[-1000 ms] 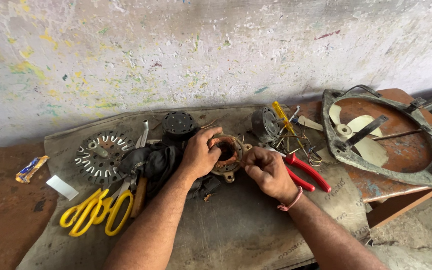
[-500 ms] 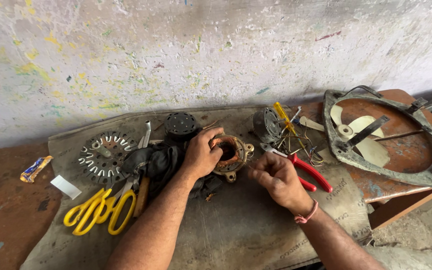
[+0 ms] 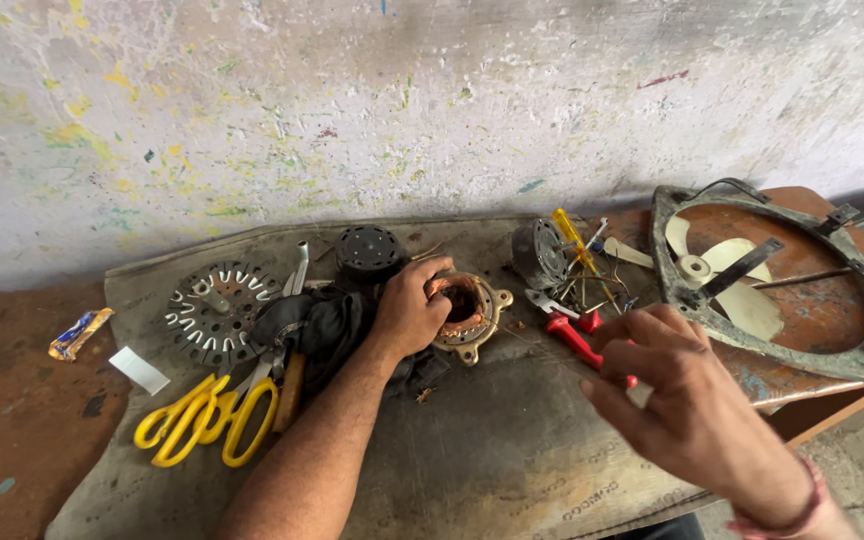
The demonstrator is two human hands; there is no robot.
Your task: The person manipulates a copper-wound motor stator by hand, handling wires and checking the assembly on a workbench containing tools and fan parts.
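The motor stator (image 3: 464,312), a round brass-coloured housing with copper windings showing inside, sits on the grey mat (image 3: 472,450) near the middle of the bench, and the left hand (image 3: 407,312) is right on it, fingers curled over its near rim and gripping it. The right hand (image 3: 687,400) is up off the mat, well clear of the stator, fingers loosely bent and half spread; whether anything thin is pinched between them, I cannot tell. Just beyond that hand lie red-handled pliers (image 3: 577,338), and behind them a yellow-handled screwdriver (image 3: 569,232) leans against a small dark rotor (image 3: 540,252). Left of the gripping hand there is a dark cloth (image 3: 317,322), a slotted metal disc (image 3: 214,310) and yellow scissors (image 3: 207,420). Over on the right, a fan frame (image 3: 857,345) with pale blades rests on the rusty table (image 3: 802,385).
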